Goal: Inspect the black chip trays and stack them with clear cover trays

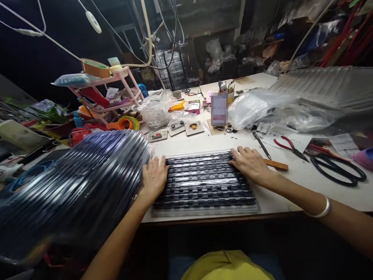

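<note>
Yellow cloth [229,266] covers the person's front at the bottom centre of the frame. Beyond, across the top, the room is dark and cluttered, with pale cables [150,35] hanging down. Below that spreads a white tabletop [279,200], crowded at its back. At the left of the frame leans a big stack of trays [87,186], dark and glossy, close beside the left arm. Clear plastic bags [253,109] heap at the upper right, and a pink rack [128,81] stands at the upper left. At the centre, flat near the front edge, lies a clear tray [206,179] with rows of black parts. Its rows look filled, so loading seems done there; no wrapping shows over it, and how much remains cannot be told. The left hand [154,179] and right hand [252,165] rest at its opposite sides, fingers slightly spread. To the right lie black-handled scissors [338,169], red pliers [291,147] and a pen [261,144].
</note>
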